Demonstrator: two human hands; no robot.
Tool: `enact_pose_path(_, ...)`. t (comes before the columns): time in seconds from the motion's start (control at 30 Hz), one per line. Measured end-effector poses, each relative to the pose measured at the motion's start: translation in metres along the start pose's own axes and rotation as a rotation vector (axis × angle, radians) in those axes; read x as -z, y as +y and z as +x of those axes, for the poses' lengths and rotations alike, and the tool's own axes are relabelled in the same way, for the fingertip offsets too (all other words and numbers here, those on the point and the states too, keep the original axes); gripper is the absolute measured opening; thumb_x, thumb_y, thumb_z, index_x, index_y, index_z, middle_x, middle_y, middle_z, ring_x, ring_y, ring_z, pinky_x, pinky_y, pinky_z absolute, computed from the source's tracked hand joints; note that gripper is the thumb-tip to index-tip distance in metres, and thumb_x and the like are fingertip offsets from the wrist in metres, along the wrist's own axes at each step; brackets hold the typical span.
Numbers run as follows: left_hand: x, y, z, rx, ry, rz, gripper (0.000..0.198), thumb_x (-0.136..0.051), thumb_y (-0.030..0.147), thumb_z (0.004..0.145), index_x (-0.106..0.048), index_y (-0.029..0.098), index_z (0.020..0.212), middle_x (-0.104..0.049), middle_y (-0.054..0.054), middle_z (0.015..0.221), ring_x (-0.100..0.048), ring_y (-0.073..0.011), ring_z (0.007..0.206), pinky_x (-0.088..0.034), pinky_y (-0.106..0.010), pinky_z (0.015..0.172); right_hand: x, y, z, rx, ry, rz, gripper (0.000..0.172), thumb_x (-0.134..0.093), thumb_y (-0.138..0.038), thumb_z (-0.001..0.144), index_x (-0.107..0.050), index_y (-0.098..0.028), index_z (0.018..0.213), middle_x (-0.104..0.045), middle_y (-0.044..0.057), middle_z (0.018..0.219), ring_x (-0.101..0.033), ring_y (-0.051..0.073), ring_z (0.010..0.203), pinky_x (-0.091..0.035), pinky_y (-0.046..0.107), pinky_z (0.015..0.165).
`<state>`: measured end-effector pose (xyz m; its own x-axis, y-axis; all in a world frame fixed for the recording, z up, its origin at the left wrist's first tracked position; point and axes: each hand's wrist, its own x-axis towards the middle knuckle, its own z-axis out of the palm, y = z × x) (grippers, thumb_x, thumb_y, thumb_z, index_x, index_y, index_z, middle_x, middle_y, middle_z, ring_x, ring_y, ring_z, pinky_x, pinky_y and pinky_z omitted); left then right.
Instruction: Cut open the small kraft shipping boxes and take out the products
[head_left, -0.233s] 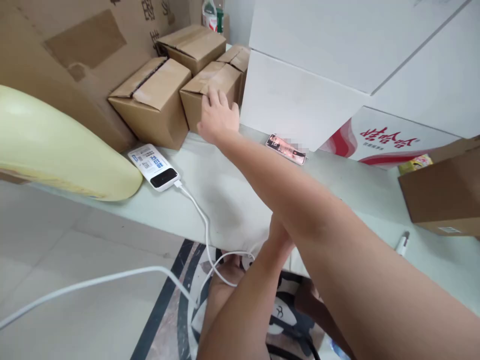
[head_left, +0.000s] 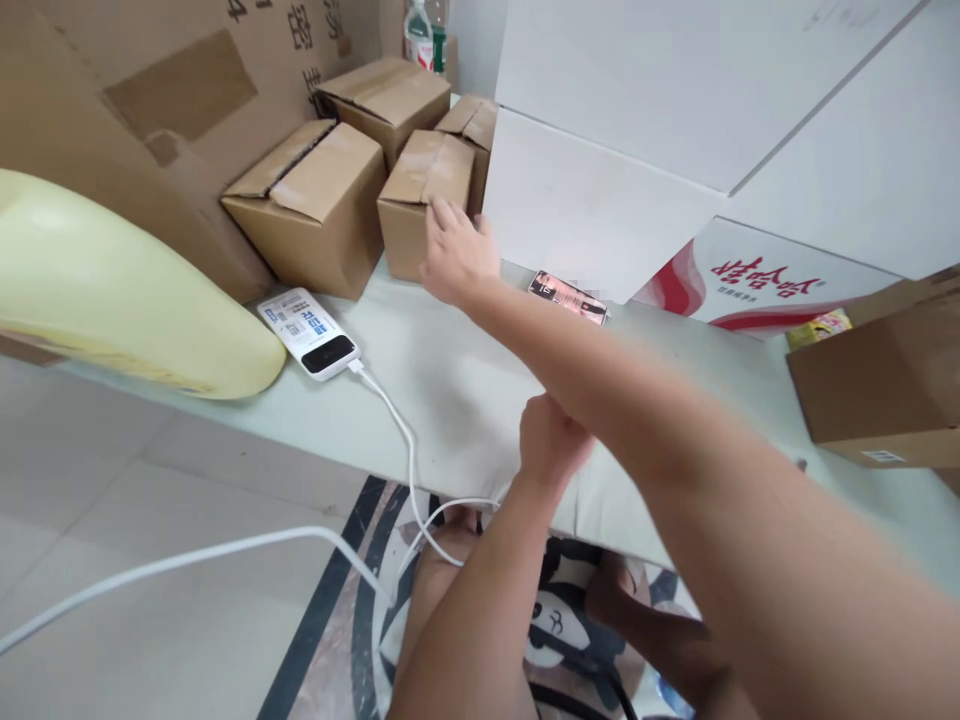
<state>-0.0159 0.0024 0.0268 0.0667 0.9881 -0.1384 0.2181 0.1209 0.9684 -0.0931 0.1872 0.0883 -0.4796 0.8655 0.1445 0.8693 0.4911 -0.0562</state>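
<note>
My right hand reaches across to a small taped cardboard box, its fingers bent over the front right corner and upper edge. The fingertips and the far side of the grip are partly hidden. Below the right forearm, my left hand is closed in a fist over the front of the pale tabletop. The right forearm covers part of that fist, and whatever it may hold does not show. Beyond the right forearm lies a phone with a lit screen.
Other small cardboard boxes stand left of and behind the touched one. White cartons rise at the right. A white power bank trails a white cable over the table edge. A yellow rounded object sits left; a brown box stands right.
The cardboard box has turned and shifted slightly right and nearer with my right hand. My left fist has moved up and left, showing more from under the right forearm.
</note>
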Motion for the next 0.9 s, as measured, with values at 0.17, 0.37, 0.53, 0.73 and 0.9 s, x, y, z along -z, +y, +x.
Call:
enact_pose_path(0.17, 0.015, 0.010, -0.006, -0.100, 0.392, -0.126, 0.028, -0.051, 0.026, 0.090, -0.039, 0.023, 0.064, -0.045, 0.002, 0.060, -0.043, -0.0148, 0.061, -0.036, -0.031, 0.065, 0.010, 0.053, -0.085, 0.147, 0.060, 0.014, 0.068, -0.039, -0.021, 0.093, -0.033, -0.017, 0.161, -0.030, 0.009, 0.172, -0.028, 0.030, 0.160, -0.014, 0.062, 0.130)
enact_pose_path(0.37, 0.028, -0.001, -0.008, -0.412, 0.969, -0.161, 0.008, -0.051, 0.030, 0.089, -0.048, 0.023, 0.092, -0.053, -0.006, 0.097, -0.053, -0.0235, 0.100, -0.044, -0.039, 0.097, 0.035, 0.116, -0.244, -0.057, 0.065, -0.052, 0.062, -0.040, -0.038, 0.097, -0.043, -0.023, 0.157, -0.040, 0.012, 0.167, -0.036, 0.033, 0.157, -0.018, 0.061, 0.128)
enact_pose_path(0.53, 0.033, -0.007, -0.004, -0.401, 0.709, -0.208, 0.033, -0.054, 0.039, 0.089, -0.049, 0.024, 0.118, -0.055, -0.011, 0.127, -0.051, -0.0271, 0.127, -0.038, -0.044, 0.114, 0.027, 0.166, -0.390, -0.302, 0.249, 0.008, 0.061, -0.048, -0.042, 0.093, -0.048, -0.038, 0.154, -0.057, 0.010, 0.154, -0.050, 0.037, 0.147, -0.034, 0.065, 0.121)
enact_pose_path(0.73, -0.009, 0.002, 0.000, -0.417, -0.190, -0.278, 0.055, -0.064, 0.047, 0.085, -0.056, 0.028, 0.136, -0.051, -0.010, 0.156, -0.045, -0.0307, 0.148, -0.035, -0.046, 0.124, -0.004, 0.190, -0.484, -0.605, 0.487, 0.275, 0.052, -0.047, -0.052, 0.097, -0.059, -0.035, 0.145, -0.062, 0.011, 0.148, -0.058, 0.037, 0.139, -0.044, 0.063, 0.116)
enact_pose_path(0.9, -0.042, 0.008, 0.004, -0.283, -0.217, -0.406, 0.050, -0.067, 0.041, 0.076, -0.064, 0.027, 0.124, -0.059, -0.008, 0.147, -0.056, -0.0305, 0.135, -0.048, -0.043, 0.112, -0.026, 0.195, -0.484, -0.760, 0.442, 0.508, 0.056, -0.035, -0.064, 0.097, -0.073, -0.027, 0.116, -0.076, 0.014, 0.122, -0.068, 0.038, 0.120, -0.052, 0.059, 0.105)
